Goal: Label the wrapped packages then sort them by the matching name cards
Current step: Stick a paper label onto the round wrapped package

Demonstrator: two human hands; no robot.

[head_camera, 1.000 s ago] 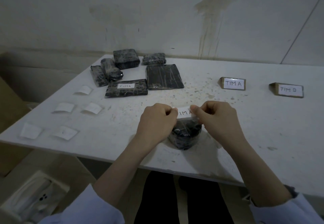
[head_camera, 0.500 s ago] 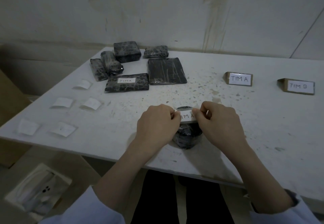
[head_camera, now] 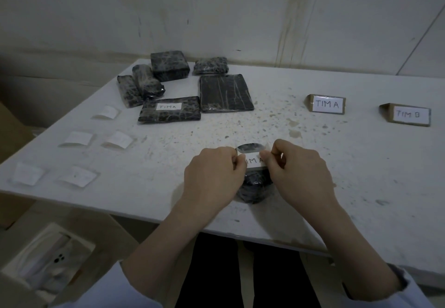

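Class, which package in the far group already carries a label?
The long flat package at the group's front edge: its top bears a white TIM A label; the others there are bare.

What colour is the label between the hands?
The label is white with dark handwriting; the head view shows it.

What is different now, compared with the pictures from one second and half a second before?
The left hand and right hand brought the label down over the wrapped package, whose top now shows above it. Both hands pinch its ends as before. The other packages, loose labels and name cards did not move.
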